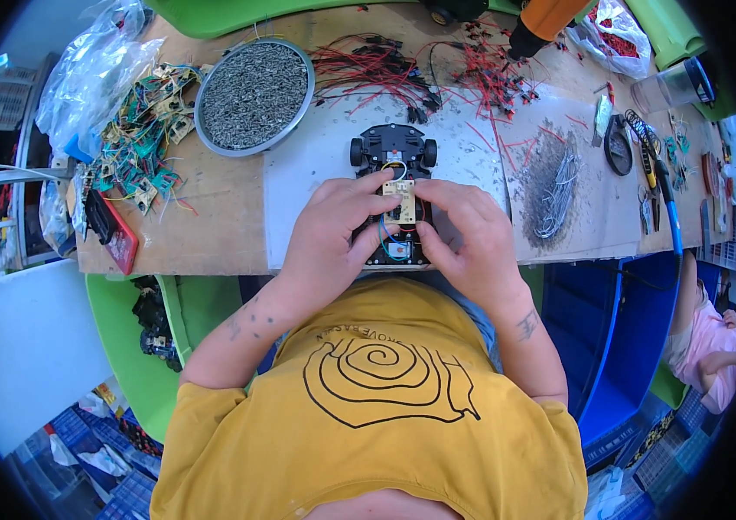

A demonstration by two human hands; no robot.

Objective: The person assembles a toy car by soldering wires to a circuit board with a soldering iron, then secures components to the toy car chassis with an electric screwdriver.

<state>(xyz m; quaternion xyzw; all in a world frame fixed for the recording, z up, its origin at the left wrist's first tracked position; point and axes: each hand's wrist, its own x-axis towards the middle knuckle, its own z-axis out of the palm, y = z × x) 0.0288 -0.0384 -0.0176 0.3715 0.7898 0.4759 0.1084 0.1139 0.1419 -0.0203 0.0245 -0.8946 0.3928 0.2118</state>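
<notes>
Head view: at the centre of the frame both hands meet over a black toy-car chassis [392,195] that lies on a pale sheet [316,165] on the wooden workbench [212,208]. The left hand [329,238] and the right hand [463,238] pinch a small tan circuit board [400,199] between thumb and fingertips, each gripping narrowly on one side edge and holding it flat over the middle of the chassis. Two wheels show at the chassis's far end. A blue wire loops from under the board toward the near end, so the board looks already wired. It seems not yet seated or fastened, and no body shell is on the chassis.

In the upper left sits a round metal tray of small screws [254,94], with a heap of wired green boards [143,130] left of it and a red-edged tool [117,232] below that heap. Bundles of red and black leads [403,74] lie just beyond the chassis. To the right lie a pile of metal shavings and wire springs [554,178], then a blue-handled soldering iron [667,195]. Nothing lies between the hands and the chassis.
</notes>
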